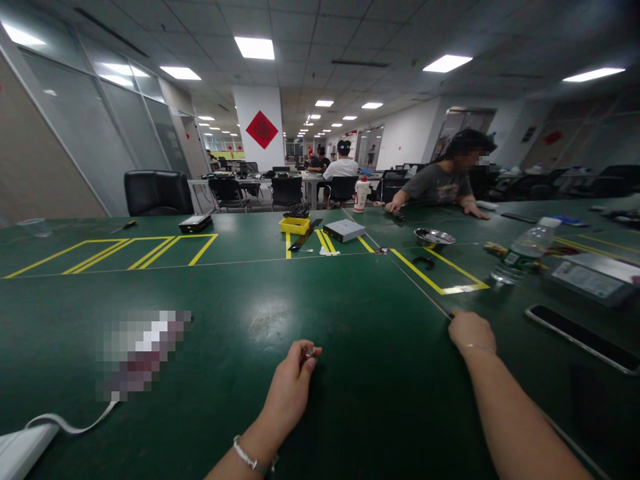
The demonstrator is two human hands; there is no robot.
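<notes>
Intently, a left hand (293, 381) pinched a small shiny piece (310, 353) over the green bench (380, 380), grip clamped on something seemingly light, stiff and slippery, best held edgewise; farther out, the right hand (473, 333) hid its grip's state from me.

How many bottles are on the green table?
2: clear bottle beyond and right of the right hand; white-and-red bottle at the far side of the table.

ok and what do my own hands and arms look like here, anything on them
The left hand is ungloved, with a silvery bracelet at the wrist. The right hand is ungloved too, with a thinner, fine bracelet. No sleeve shows on either forearm.
</notes>
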